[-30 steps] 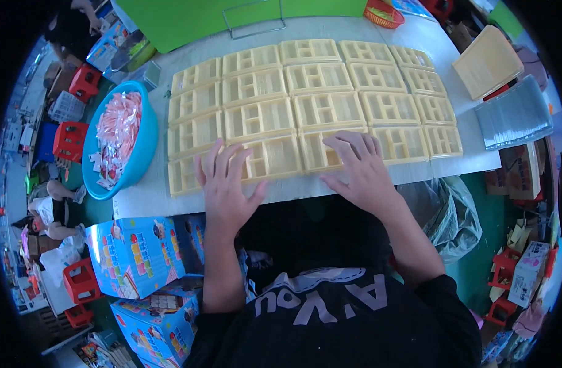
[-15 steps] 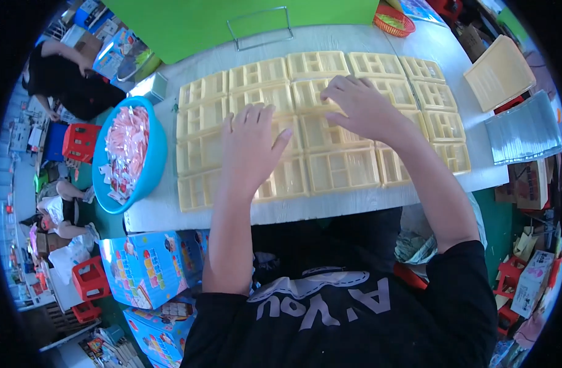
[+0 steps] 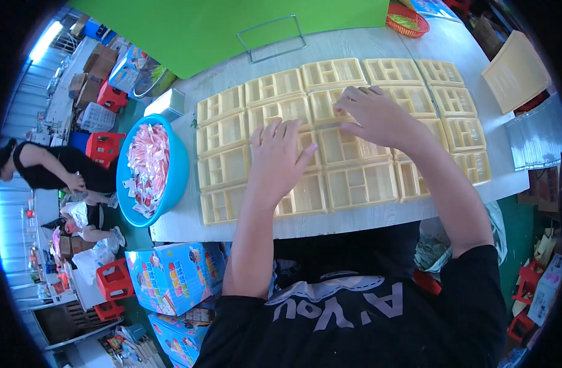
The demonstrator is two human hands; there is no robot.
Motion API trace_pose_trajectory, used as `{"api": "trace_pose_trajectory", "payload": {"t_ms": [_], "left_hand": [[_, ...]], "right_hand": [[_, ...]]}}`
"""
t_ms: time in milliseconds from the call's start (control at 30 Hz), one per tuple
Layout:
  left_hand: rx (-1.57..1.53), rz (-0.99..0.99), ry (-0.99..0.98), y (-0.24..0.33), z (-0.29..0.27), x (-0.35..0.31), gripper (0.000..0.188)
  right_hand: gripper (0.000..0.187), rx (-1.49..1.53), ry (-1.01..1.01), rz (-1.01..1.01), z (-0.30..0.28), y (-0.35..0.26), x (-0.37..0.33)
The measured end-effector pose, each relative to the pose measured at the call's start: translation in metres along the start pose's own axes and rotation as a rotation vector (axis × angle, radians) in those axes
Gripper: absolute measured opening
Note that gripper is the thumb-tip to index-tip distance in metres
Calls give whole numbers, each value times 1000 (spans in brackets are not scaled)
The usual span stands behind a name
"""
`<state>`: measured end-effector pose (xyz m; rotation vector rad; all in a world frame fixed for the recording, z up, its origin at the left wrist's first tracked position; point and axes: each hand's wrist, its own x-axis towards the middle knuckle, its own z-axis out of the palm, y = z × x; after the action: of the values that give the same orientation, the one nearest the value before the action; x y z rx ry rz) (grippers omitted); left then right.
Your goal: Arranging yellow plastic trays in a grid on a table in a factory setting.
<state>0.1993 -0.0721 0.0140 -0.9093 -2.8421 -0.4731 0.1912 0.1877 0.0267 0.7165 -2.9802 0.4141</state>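
Rows of pale yellow plastic compartment trays (image 3: 362, 186) lie edge to edge on the table, their compartments holding nothing that I can make out. My left hand (image 3: 276, 161) rests over the trays left of the middle, palm down, fingers spread and thumb pointing right. Over the middle trays is my right hand (image 3: 379, 120), its fingers apart and slightly bent, with nothing seen in them. Both hands are at the trays' edges; whether they press on them I cannot tell. A blue basin (image 3: 181, 168) stands left of the trays, heaped with small pink-and-clear packets (image 3: 150, 152).
A green panel with a metal handle (image 3: 272, 38) borders the far side. Beyond the trays at far right sits a red basket (image 3: 410, 21). Stacked yellow trays (image 3: 517, 70) and clear plastic trays (image 3: 538, 138) stand at the right edge. Blue cartons (image 3: 164, 279) are below left; people are farther left.
The whole view has swung, so table and trays appear farther right and lower. Both hands keep nearly the same place over the trays. The standing person at far left has changed posture.
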Motion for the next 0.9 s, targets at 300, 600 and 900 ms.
{"api": "trace_pose_trajectory", "payload": {"t_ms": [300,600,900], "left_hand": [[-7,-7,-26,1,-4,0,53],[-43,52,43,2,-5,-2,49],[-83,37,59,0,-9,-4,51]], "right_hand": [[29,-42,-48,-5,-1,-7,0],[23,-19,-70,-20,-1,-6,-1],[20,19,-39,-37,-15,-2,31]]}}
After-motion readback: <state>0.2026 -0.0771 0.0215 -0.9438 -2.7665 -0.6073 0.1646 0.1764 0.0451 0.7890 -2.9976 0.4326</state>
